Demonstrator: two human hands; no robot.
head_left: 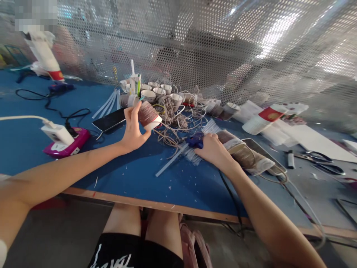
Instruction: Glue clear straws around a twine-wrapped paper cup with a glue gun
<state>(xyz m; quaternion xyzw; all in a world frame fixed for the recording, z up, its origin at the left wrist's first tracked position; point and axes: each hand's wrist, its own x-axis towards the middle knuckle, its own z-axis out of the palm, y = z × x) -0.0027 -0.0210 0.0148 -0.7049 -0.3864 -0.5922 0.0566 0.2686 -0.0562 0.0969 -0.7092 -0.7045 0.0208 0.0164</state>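
Between the thumb and fingers of my left hand (pixel 135 128) is a paper cup (pixel 149 114) wrapped in brown cord, tilted with its white end to the lower right. My right hand (pixel 213 149) is closed on a dark blue glue gun (pixel 195 140), which rests low over the table. A clear glue stick (pixel 171 160) extends from the gun toward the lower left. Clear plastic strands lie under and behind the gun. Loose beige cord (pixel 169 139) lies in tangles between my two hands.
Several cups (pixel 148 95) stand behind the cord. At the left are a phone (pixel 109 120) and a pink power strip (pixel 67 143). Wrapped bundles (pixel 244 154), a stack of white cups (pixel 259 121) and scissors (pixel 320 157) lie right. A perforated metal panel (pixel 178 44) rises behind.
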